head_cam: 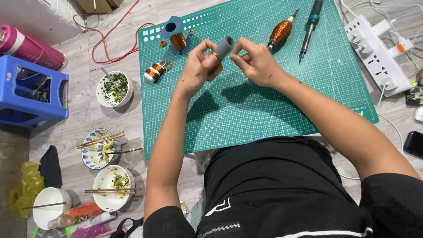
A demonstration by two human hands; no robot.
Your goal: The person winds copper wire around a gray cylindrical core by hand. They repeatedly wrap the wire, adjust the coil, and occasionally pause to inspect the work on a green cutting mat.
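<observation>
Over a green cutting mat [264,105], my left hand [197,66] grips a short grey tube [224,46] with copper wire wound around its lower part. Beside the tube's upper end, my right hand [255,61] has its fingertips pinched, apparently on the thin wire. A blue spool of copper wire [176,36] stands at the mat's far left. A small copper coil [154,71] lies near it. Right of my hands rest a large wound copper coil on a stick [280,32] and a soldering iron [311,24].
A white power strip [374,53] with plugs lies at the right. Left of the mat are bowls with food and chopsticks [114,88] [100,147] [113,180], a blue plastic stool [31,94], a pink bottle [31,46] and a red cable [105,42]. A phone [414,143] lies at the right edge.
</observation>
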